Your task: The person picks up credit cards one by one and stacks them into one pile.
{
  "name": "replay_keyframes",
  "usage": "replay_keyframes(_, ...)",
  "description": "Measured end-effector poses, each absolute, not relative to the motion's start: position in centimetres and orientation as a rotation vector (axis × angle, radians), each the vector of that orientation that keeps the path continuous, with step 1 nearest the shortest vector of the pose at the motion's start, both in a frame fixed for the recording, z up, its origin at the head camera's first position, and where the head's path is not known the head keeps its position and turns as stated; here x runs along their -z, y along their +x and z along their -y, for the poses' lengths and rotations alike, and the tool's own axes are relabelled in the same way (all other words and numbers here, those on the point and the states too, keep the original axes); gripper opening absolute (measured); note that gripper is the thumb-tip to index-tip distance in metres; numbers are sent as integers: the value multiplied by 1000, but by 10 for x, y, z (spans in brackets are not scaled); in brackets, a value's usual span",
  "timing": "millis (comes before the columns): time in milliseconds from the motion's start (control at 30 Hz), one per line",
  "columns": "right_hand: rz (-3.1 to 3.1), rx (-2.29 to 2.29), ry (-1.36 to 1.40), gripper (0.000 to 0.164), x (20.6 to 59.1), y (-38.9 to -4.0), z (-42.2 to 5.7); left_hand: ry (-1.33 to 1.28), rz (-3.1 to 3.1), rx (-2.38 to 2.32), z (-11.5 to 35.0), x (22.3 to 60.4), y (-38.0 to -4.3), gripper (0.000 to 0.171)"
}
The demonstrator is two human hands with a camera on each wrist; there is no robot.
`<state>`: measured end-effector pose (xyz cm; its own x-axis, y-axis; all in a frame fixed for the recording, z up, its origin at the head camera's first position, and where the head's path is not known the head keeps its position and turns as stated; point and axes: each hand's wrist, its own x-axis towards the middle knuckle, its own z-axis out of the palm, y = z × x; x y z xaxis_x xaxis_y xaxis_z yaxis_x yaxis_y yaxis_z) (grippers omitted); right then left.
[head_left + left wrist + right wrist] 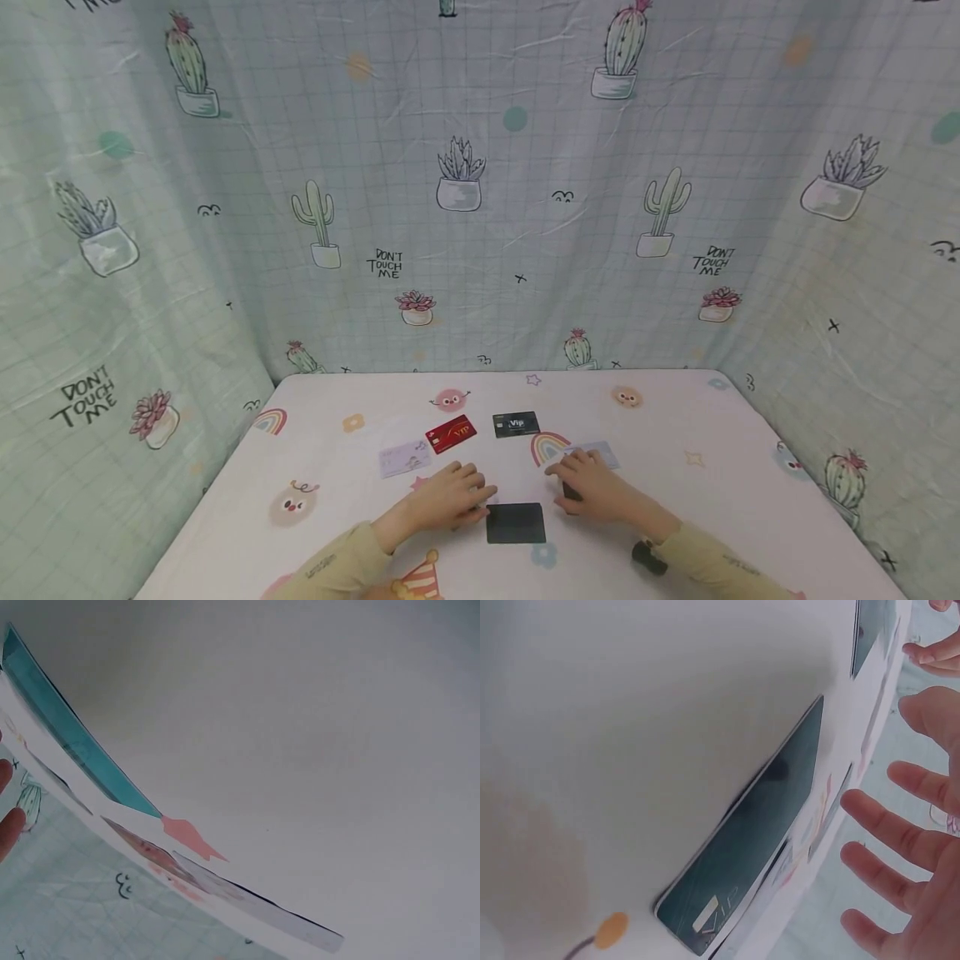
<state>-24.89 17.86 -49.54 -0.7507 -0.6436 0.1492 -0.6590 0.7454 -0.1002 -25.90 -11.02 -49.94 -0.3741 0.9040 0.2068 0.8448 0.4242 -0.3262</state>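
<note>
A dark, flat rectangle (515, 523) lies on the table between the hands; it looks teal in the left wrist view. My left hand (450, 498) has loosely bent fingers, their tips close by its left edge. My right hand (592, 487) is over a dark card (742, 840) with a gold chip and VIP lettering. Spread fingers and nothing between them show in the right wrist view. In the head view that hand hides most of this card. Just beyond it lies a pale bluish card (607, 455), partly covered by the fingers.
Farther back lie a red VIP card (452, 434), a black Vip card (516, 424) and a pale purple card (405, 459). A small black object (649, 558) is at the right wrist. Printed cloth (517, 242) hangs behind the patterned table (315, 454) and at both sides.
</note>
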Motion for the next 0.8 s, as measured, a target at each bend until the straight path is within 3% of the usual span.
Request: replay_keyframes(800, 2713, -120, 981, 35, 503, -272, -188, -1410, 2446, -178, 109, 501, -278, 33)
